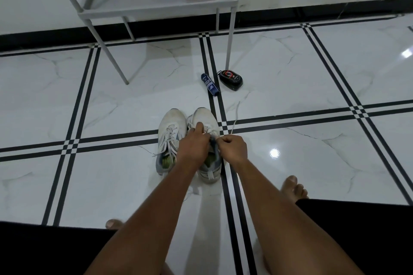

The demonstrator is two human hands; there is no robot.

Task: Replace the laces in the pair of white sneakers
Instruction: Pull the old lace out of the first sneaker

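White sneakers, two: left sneaker [170,127] and right sneaker [206,119], side by side on tiled floor [290,73]. Lace [234,121], one, trailing rightward from right sneaker. Left hand [194,147] resting on right sneaker's eyelets, grip unclear. Right hand [232,148] pinching lace just beside it.

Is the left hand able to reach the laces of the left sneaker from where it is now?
Probably yes. The left hand rests on the right sneaker, right beside the left sneaker, whose laces lie uncovered. It must first let go of what it handles.
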